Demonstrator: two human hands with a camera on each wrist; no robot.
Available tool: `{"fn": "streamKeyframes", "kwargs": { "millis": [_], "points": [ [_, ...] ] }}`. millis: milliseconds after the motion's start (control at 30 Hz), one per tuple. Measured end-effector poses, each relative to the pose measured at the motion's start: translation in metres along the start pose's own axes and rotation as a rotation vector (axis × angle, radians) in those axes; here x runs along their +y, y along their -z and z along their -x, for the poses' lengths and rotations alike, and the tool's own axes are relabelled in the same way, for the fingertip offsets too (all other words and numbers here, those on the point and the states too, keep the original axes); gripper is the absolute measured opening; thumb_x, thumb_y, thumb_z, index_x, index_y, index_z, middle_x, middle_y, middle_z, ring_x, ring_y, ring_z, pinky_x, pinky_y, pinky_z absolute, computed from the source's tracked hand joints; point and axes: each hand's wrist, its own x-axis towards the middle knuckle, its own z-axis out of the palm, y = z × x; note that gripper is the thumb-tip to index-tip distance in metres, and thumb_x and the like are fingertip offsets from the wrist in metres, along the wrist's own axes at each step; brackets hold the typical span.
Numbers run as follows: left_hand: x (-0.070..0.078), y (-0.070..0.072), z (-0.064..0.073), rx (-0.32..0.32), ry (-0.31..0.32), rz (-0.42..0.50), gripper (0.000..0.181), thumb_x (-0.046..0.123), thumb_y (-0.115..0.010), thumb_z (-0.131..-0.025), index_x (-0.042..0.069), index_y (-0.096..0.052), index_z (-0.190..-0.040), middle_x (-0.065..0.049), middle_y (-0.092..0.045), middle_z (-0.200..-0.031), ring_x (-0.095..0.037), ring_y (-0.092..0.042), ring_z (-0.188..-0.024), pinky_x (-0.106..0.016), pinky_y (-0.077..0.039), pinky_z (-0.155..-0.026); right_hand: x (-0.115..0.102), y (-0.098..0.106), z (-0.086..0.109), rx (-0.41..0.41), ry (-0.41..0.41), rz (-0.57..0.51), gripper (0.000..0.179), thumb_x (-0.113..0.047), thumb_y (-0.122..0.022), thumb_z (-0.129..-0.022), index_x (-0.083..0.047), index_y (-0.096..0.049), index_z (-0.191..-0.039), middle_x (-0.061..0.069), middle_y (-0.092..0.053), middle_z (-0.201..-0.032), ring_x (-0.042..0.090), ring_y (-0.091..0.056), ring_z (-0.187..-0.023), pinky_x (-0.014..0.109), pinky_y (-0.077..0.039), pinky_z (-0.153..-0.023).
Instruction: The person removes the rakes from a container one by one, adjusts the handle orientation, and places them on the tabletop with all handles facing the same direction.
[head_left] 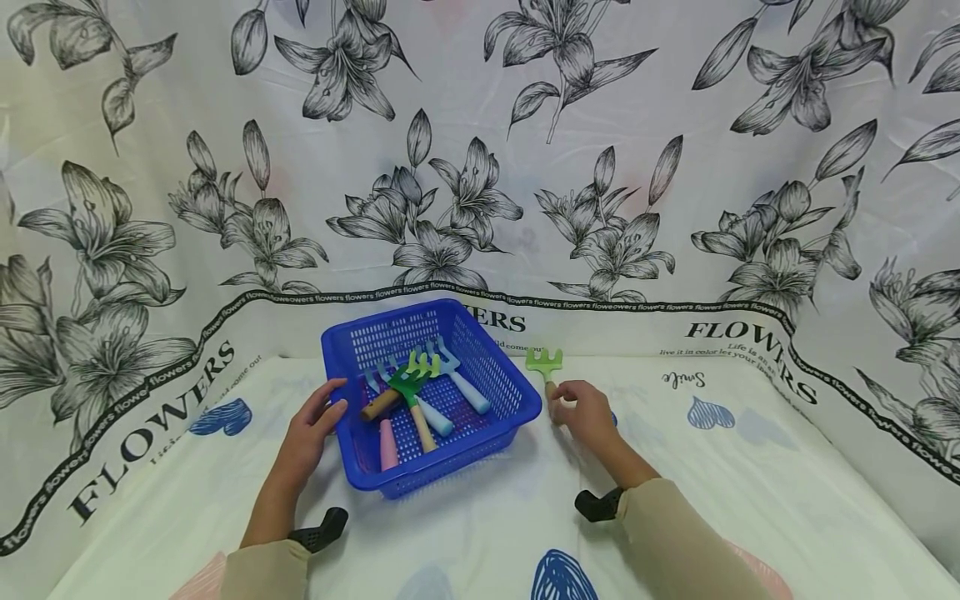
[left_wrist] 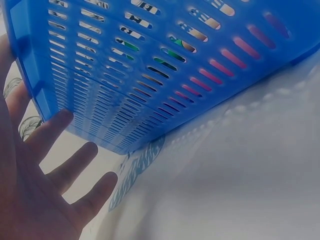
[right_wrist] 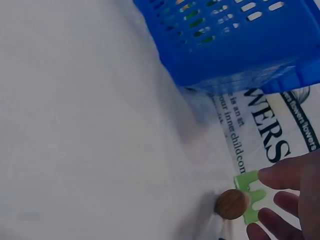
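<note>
A blue perforated plastic basket stands left of centre, holding several small toy garden tools. Among them are a green tool with a wooden handle, a light blue fork and a pink handle. My left hand is at the basket's left rim, its fingers loosely extended along the outer wall. Right of the basket, a light green toy rake with a wooden handle lies on the cloth. Close beside that handle is my right hand, fingers loosely bent; contact is unclear.
A white cloth printed with hearts and lettering covers the table. Behind it hangs a floral curtain with a black lettered band. Black wrist devices are on both forearms.
</note>
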Motion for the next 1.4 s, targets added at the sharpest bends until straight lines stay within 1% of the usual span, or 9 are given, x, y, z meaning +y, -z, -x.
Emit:
{"fn": "streamKeyframes", "kwargs": {
  "millis": [133, 300, 500, 633, 733, 900, 1033, 1133, 1400],
  "points": [
    [-0.001, 0.000, 0.000, 0.003, 0.000, 0.000, 0.055, 0.040, -0.047, -0.101, 0.021, -0.034, -0.151, -0.016, -0.020, -0.159, -0.044, -0.026, -0.140, -0.062, -0.031, -0.105, -0.013, 0.008, -0.004, 0.014, -0.014, 0.017, 0.018, -0.005, -0.071, -0.084, -0.008, -0.070, -0.102, 0.014, -0.063, -0.117, 0.032, -0.058, -0.110, 0.050, -0.048, -0.090],
    [-0.002, 0.000, 0.000, 0.005, -0.001, 0.001, 0.055, 0.040, -0.047, -0.101, 0.021, -0.034, -0.151, -0.016, -0.020, -0.159, -0.044, -0.026, -0.140, -0.062, -0.031, -0.105, -0.028, 0.015, -0.007, 0.038, 0.029, 0.021, 0.015, -0.007, -0.072, -0.086, -0.008, -0.070, -0.101, 0.012, -0.064, -0.115, 0.031, -0.059, -0.108, 0.049, -0.048, -0.091],
    [-0.001, 0.000, 0.000, 0.001, -0.009, 0.003, 0.054, 0.040, -0.047, -0.102, 0.020, -0.035, -0.151, -0.016, -0.021, -0.159, -0.044, -0.026, -0.140, -0.062, -0.031, -0.105, -0.040, 0.016, -0.009, 0.066, 0.082, -0.024, 0.015, -0.007, -0.072, -0.085, -0.010, -0.070, -0.100, 0.011, -0.065, -0.114, 0.028, -0.059, -0.106, 0.048, -0.048, -0.090],
    [0.000, 0.000, 0.001, 0.000, -0.016, 0.007, 0.055, 0.040, -0.047, -0.102, 0.020, -0.035, -0.151, -0.016, -0.022, -0.158, -0.045, -0.027, -0.140, -0.063, -0.031, -0.105, -0.050, 0.017, -0.009, 0.067, 0.103, -0.060, 0.016, -0.007, -0.071, -0.087, -0.009, -0.070, -0.102, 0.011, -0.063, -0.119, 0.028, -0.059, -0.108, 0.046, -0.050, -0.089],
    [-0.001, 0.000, 0.001, -0.001, -0.021, 0.009, 0.055, 0.041, -0.047, -0.101, 0.019, -0.035, -0.151, -0.016, -0.022, -0.158, -0.044, -0.027, -0.139, -0.063, -0.031, -0.105, -0.059, 0.018, -0.008, 0.068, 0.108, -0.095, 0.016, -0.009, -0.071, -0.088, -0.008, -0.070, -0.104, 0.010, -0.064, -0.119, 0.027, -0.059, -0.108, 0.045, -0.051, -0.088],
    [0.000, 0.000, 0.000, 0.003, -0.015, 0.007, 0.055, 0.042, -0.048, -0.101, 0.020, -0.035, -0.150, -0.016, -0.022, -0.158, -0.044, -0.027, -0.140, -0.063, -0.031, -0.105, -0.075, 0.022, -0.006, 0.049, 0.103, -0.184, 0.017, -0.010, -0.071, -0.089, -0.007, -0.070, -0.105, 0.010, -0.066, -0.114, 0.028, -0.061, -0.106, 0.046, -0.052, -0.087],
    [0.000, 0.000, 0.000, 0.002, -0.011, 0.006, 0.056, 0.042, -0.048, -0.101, 0.020, -0.035, -0.150, -0.016, -0.021, -0.159, -0.044, -0.026, -0.140, -0.063, -0.030, -0.105, -0.088, 0.023, -0.002, 0.020, 0.077, -0.242, 0.019, -0.011, -0.070, -0.089, -0.008, -0.069, -0.108, 0.010, -0.064, -0.120, 0.030, -0.060, -0.111, 0.047, -0.052, -0.089],
    [0.001, 0.000, 0.001, 0.002, -0.014, 0.007, 0.056, 0.043, -0.048, -0.101, 0.020, -0.035, -0.150, -0.015, -0.021, -0.159, -0.044, -0.026, -0.140, -0.063, -0.031, -0.105, -0.094, 0.019, 0.000, 0.012, 0.074, -0.259, 0.023, -0.011, -0.070, -0.089, -0.009, -0.068, -0.111, 0.010, -0.061, -0.123, 0.032, -0.058, -0.114, 0.047, -0.052, -0.089],
    [0.001, -0.001, 0.001, 0.007, -0.014, 0.002, 0.056, 0.043, -0.047, -0.101, 0.020, -0.035, -0.150, -0.015, -0.020, -0.159, -0.045, -0.025, -0.140, -0.063, -0.030, -0.105, -0.107, 0.007, 0.005, -0.020, 0.153, -0.269, 0.037, -0.011, -0.072, -0.088, -0.009, -0.062, -0.124, 0.010, -0.057, -0.128, 0.029, -0.057, -0.115, 0.045, -0.053, -0.088]
  ]
}}
